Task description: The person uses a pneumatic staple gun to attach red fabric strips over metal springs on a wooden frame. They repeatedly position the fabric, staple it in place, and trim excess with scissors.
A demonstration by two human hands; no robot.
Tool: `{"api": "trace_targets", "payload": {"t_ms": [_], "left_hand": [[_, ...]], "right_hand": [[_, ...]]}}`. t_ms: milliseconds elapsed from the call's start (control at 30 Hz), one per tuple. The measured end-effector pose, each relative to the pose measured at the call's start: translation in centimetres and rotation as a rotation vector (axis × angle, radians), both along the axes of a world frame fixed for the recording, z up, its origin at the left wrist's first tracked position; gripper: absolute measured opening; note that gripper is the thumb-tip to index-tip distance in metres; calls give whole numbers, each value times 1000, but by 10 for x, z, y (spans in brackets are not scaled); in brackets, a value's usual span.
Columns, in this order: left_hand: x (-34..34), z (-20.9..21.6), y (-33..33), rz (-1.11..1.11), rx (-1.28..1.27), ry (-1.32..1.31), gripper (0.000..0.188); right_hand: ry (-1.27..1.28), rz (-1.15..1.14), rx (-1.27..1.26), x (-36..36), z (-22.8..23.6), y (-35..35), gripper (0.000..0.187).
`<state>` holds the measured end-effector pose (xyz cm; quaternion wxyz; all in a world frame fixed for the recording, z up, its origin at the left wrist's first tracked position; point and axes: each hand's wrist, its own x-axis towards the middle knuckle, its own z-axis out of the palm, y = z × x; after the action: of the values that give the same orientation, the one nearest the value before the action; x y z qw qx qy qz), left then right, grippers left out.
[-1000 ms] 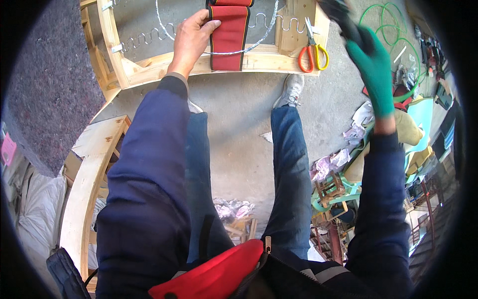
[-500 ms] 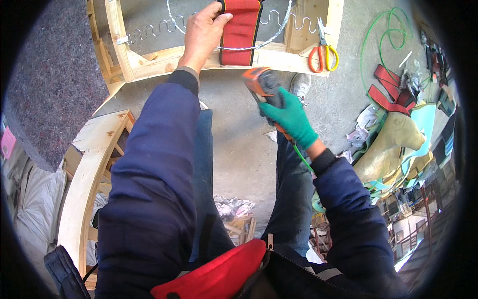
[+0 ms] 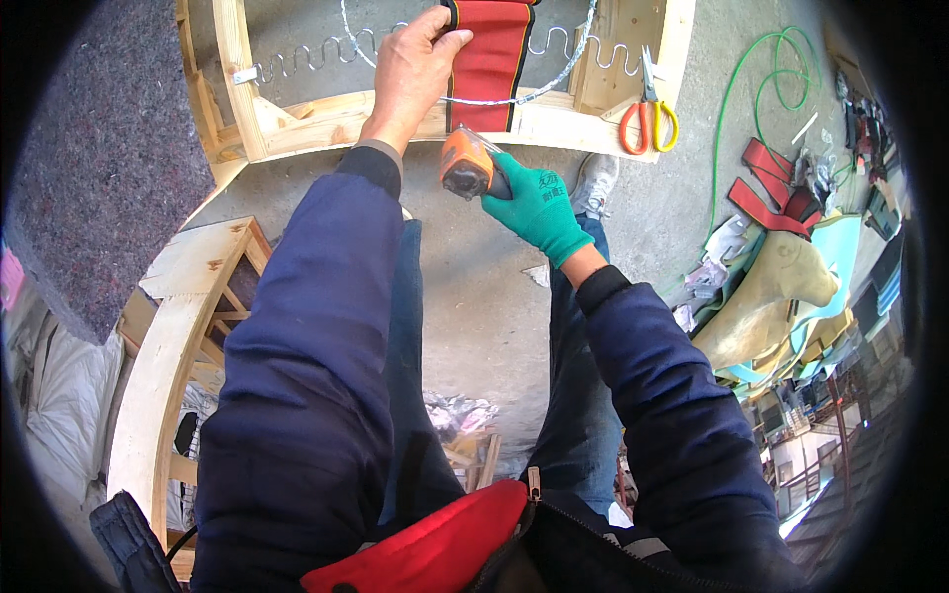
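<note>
A wide red webbing strap [image 3: 491, 64] with dark, yellow-lined edges lies over the front rail of a pale wooden frame [image 3: 341, 124]. My bare left hand [image 3: 412, 71] pinches the strap's left edge between thumb and fingers. Wearing a green glove, my right hand [image 3: 539, 206] is wrapped round an orange and black staple gun [image 3: 468, 166]. The tool's head is close to the strap's lower end at the rail; whether it touches cannot be made out. A whitish cord [image 3: 576, 61] loops across the strap, and wavy metal springs [image 3: 297, 59] span the frame.
Scissors [image 3: 647, 114] with red and yellow handles rest on the rail's right end. A second curved wooden frame [image 3: 163, 371] stands at left beside a dark felt-like sheet [image 3: 99, 168]. A green hose [image 3: 727, 128], red webbing pieces [image 3: 766, 193] and foam scraps [image 3: 771, 292] lie at right.
My right hand has brought the staple gun left and turned its head toward the strap's lower end. My left hand keeps its hold on the strap.
</note>
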<state>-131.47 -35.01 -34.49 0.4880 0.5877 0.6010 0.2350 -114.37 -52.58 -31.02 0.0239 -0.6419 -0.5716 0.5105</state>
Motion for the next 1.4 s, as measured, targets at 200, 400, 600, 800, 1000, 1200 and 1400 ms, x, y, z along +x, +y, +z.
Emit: {"api": "trace_targets", "payload": {"t_ms": [200,400,600,800,1000,1200,1400], "left_hand": [[3,2,-2,15,-5,-6,22],[3,3,0,17,-6,23,22],[4,1,0,81,-15,-75,21],[2,-1,1,61,-14,-68,19],[3,3,1,58,-20,-46,18],[3,2,-1,81,-31,-80,18],[-1,-9,-1,43,-31,-47,19]], "right_hand": [[17,-4,23,-1,4,5,63],[3,26,0,1,2,9,62],[26,35,82,5,-1,12,61],[21,89,60,9,0,18,60],[7,117,46,12,-1,23,55],[-30,130,42,26,0,20,52],[-27,124,37,47,-3,18,49]]}}
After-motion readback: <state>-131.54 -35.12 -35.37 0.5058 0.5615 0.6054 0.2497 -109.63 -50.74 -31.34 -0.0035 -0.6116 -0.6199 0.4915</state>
